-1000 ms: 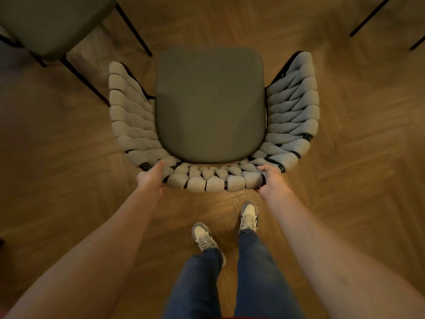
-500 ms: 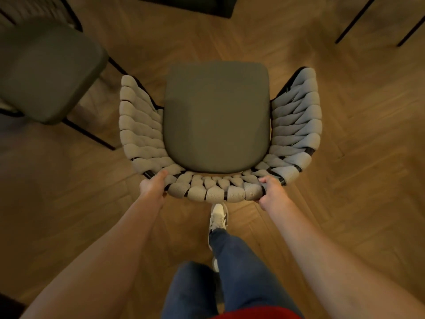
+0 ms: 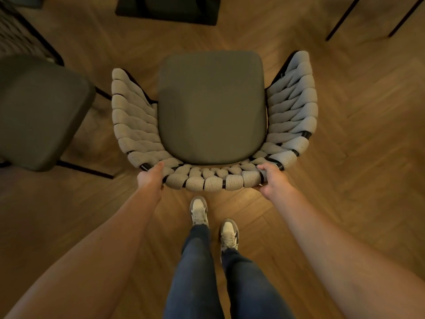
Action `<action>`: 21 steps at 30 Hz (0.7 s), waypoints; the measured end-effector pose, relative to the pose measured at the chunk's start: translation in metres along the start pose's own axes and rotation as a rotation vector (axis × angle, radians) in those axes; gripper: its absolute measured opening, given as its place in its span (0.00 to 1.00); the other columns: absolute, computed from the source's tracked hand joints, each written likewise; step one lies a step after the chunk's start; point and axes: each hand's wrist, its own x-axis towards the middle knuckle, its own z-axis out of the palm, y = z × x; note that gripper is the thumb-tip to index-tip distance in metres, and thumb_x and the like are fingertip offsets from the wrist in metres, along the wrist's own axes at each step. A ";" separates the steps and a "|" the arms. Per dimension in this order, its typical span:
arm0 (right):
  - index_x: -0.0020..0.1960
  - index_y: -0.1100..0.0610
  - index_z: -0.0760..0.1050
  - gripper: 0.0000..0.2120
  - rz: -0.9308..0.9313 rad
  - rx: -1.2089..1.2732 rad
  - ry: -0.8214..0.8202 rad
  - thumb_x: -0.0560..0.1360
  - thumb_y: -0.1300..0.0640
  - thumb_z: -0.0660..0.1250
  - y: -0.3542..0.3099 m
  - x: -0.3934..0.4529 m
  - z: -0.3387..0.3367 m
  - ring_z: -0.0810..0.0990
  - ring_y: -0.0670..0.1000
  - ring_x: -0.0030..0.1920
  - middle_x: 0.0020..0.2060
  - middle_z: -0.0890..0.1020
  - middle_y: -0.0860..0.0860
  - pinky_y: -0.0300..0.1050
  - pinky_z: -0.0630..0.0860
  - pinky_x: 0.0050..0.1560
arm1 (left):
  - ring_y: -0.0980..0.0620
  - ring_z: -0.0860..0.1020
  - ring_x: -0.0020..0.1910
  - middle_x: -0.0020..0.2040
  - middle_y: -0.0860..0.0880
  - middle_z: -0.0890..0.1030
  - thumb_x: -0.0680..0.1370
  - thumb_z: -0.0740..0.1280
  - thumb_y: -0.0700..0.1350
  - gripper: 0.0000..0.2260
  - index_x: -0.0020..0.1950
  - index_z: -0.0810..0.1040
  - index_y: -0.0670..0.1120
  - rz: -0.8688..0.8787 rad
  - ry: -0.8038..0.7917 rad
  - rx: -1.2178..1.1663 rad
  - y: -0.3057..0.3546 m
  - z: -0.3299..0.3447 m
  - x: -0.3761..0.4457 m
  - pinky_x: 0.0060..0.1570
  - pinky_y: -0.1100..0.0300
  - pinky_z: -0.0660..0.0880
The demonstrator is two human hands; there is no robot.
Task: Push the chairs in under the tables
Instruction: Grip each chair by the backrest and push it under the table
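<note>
- Behind the woven chair (image 3: 211, 107), both hands clamp its backrest: left hand (image 3: 149, 178), right hand (image 3: 272, 180), set wide for steering.
- Chair stands on open floor (dark base (image 3: 167, 8) ahead, probably the surface's).

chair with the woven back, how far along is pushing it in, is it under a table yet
Not yet. Done so far: both hands have a grip on the back rail of the woven chair, left hand and right hand. In hand: the chair stands on open wood floor, facing a dark base at the top edge. Left: no tabletop covers its seat, and the second chair on the left also stands uncovered.
</note>
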 end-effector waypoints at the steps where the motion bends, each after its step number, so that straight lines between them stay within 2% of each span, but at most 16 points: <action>1: 0.65 0.59 0.72 0.18 -0.007 0.010 0.005 0.75 0.64 0.67 -0.005 0.002 0.008 0.80 0.61 0.57 0.59 0.79 0.58 0.62 0.80 0.49 | 0.43 0.78 0.56 0.61 0.44 0.78 0.76 0.71 0.53 0.26 0.69 0.70 0.42 0.004 -0.002 0.012 0.009 0.002 0.006 0.59 0.48 0.77; 3: 0.67 0.58 0.71 0.24 -0.018 0.034 0.013 0.72 0.64 0.70 -0.015 0.005 0.023 0.81 0.61 0.55 0.60 0.79 0.59 0.60 0.82 0.41 | 0.44 0.78 0.53 0.58 0.44 0.78 0.77 0.69 0.54 0.25 0.70 0.70 0.42 0.013 -0.007 0.031 0.028 0.009 0.018 0.56 0.50 0.78; 6: 0.67 0.57 0.71 0.25 -0.050 0.064 0.064 0.72 0.64 0.71 -0.031 0.010 0.049 0.81 0.62 0.55 0.60 0.79 0.59 0.60 0.82 0.42 | 0.46 0.78 0.47 0.55 0.45 0.78 0.78 0.68 0.55 0.24 0.68 0.70 0.42 0.023 -0.027 0.062 0.061 0.018 0.034 0.51 0.52 0.78; 9: 0.69 0.56 0.69 0.31 -0.087 0.079 0.097 0.69 0.61 0.75 -0.047 0.020 0.073 0.80 0.62 0.56 0.62 0.78 0.59 0.59 0.82 0.38 | 0.45 0.78 0.52 0.58 0.44 0.78 0.79 0.67 0.55 0.24 0.68 0.71 0.42 0.039 -0.030 0.109 0.091 0.026 0.049 0.54 0.50 0.78; 11: 0.71 0.56 0.65 0.34 -0.120 0.090 0.119 0.70 0.59 0.76 -0.058 0.021 0.089 0.79 0.60 0.59 0.64 0.76 0.58 0.60 0.82 0.46 | 0.44 0.78 0.55 0.60 0.44 0.78 0.78 0.67 0.57 0.26 0.69 0.70 0.42 0.050 -0.018 0.114 0.110 0.030 0.057 0.57 0.49 0.77; 12: 0.74 0.56 0.61 0.37 -0.151 0.088 0.167 0.72 0.58 0.76 -0.063 0.019 0.096 0.77 0.60 0.62 0.66 0.74 0.57 0.61 0.79 0.55 | 0.43 0.77 0.58 0.63 0.44 0.77 0.78 0.66 0.59 0.29 0.71 0.68 0.42 0.052 0.001 0.128 0.117 0.033 0.061 0.59 0.48 0.76; 13: 0.77 0.55 0.56 0.41 -0.240 0.061 0.248 0.72 0.55 0.76 -0.067 0.017 0.102 0.74 0.59 0.67 0.70 0.71 0.56 0.61 0.74 0.64 | 0.41 0.76 0.61 0.67 0.42 0.75 0.78 0.65 0.60 0.31 0.74 0.65 0.43 0.069 0.031 0.164 0.124 0.037 0.065 0.62 0.47 0.74; 14: 0.79 0.56 0.53 0.44 -0.408 -0.019 0.350 0.73 0.53 0.75 -0.071 0.010 0.105 0.69 0.59 0.71 0.74 0.67 0.56 0.60 0.68 0.71 | 0.40 0.73 0.65 0.70 0.41 0.72 0.78 0.64 0.61 0.33 0.75 0.61 0.42 0.106 0.085 0.219 0.128 0.039 0.065 0.65 0.46 0.71; 15: 0.80 0.57 0.53 0.44 -0.634 -0.157 0.433 0.73 0.51 0.75 -0.073 0.002 0.105 0.65 0.58 0.74 0.75 0.65 0.56 0.58 0.64 0.74 | 0.39 0.70 0.68 0.72 0.41 0.69 0.79 0.62 0.61 0.34 0.76 0.59 0.42 0.160 0.158 0.285 0.129 0.040 0.061 0.66 0.45 0.68; 17: 0.77 0.57 0.59 0.37 -1.091 -0.543 0.504 0.75 0.49 0.72 -0.069 -0.009 0.104 0.64 0.55 0.74 0.74 0.66 0.55 0.53 0.61 0.74 | 0.40 0.68 0.68 0.71 0.41 0.66 0.80 0.61 0.60 0.30 0.74 0.62 0.42 0.355 0.305 0.414 0.123 0.036 0.048 0.66 0.44 0.65; 19: 0.74 0.56 0.66 0.28 -1.360 -0.949 0.326 0.77 0.47 0.68 -0.058 -0.012 0.100 0.64 0.52 0.73 0.73 0.68 0.53 0.50 0.59 0.74 | 0.41 0.69 0.66 0.68 0.42 0.69 0.80 0.61 0.59 0.25 0.69 0.67 0.44 0.698 0.317 0.563 0.105 0.032 0.030 0.65 0.43 0.66; 21: 0.69 0.55 0.72 0.24 -1.485 -1.280 0.083 0.78 0.43 0.64 -0.045 -0.005 0.100 0.66 0.54 0.73 0.70 0.72 0.54 0.55 0.57 0.76 | 0.43 0.70 0.64 0.64 0.42 0.72 0.80 0.60 0.60 0.23 0.66 0.71 0.44 1.113 0.130 0.796 0.083 0.034 0.018 0.64 0.43 0.66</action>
